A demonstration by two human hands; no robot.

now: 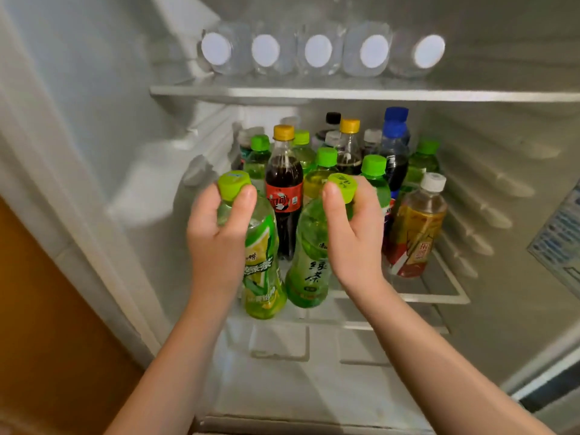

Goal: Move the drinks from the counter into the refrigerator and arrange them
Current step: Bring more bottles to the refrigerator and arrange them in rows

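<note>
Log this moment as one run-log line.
left hand: holds green tea bottle | right hand: holds second green tea bottle | place: fridge shelf front edge | step: placing

There is one camera, worn on the person's head. It looks forward and down into the open fridge, very close. The middle shelf fills the center. Both arms come in from 6 o'clock.

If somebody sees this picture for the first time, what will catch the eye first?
Two hands in the centre: the left hand and the right hand each grip a green tea bottle by the neck at the front of the fridge shelf. Behind them stands a crowd of mixed bottles, with a cola bottle between. Above, five water bottles lie in a row, caps forward.
</note>
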